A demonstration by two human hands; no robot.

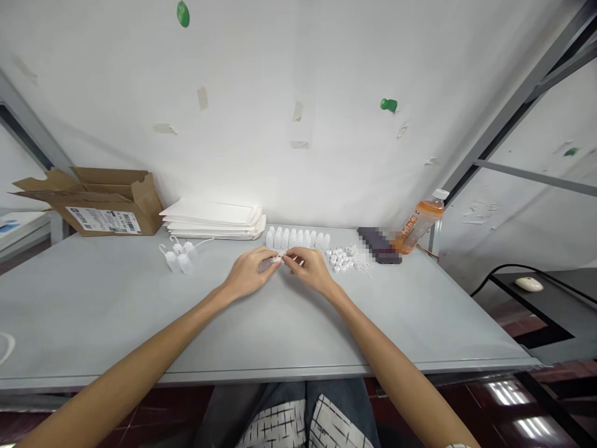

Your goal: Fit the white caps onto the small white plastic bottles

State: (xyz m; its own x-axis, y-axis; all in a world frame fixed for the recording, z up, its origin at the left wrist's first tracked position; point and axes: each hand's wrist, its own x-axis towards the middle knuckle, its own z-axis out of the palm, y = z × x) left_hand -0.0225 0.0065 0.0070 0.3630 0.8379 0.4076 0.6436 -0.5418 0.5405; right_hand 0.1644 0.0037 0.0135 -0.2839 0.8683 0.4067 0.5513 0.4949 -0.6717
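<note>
Over the middle of the table, my left hand point(247, 272) is closed around a small translucent bottle point(265, 266), which lies tilted with its neck toward the right. My right hand point(309, 267) pinches at the neck end, where a small white piece shows between the fingertips; its exact shape is hidden. Just behind both hands stands a row of small translucent bottles point(293, 238). A pile of small white caps point(340, 259) with thin white strips lies right of my right hand. Farther left are several small bottles with looped white strips point(180, 256).
At the back left sit an opened cardboard box point(112, 202) and a stack of white sheets or envelopes point(212, 219). A dark, partly blurred object point(373, 239) lies at the back right, beside an orange drink bottle point(422, 221). The table's front edge point(280, 375) runs before my lap.
</note>
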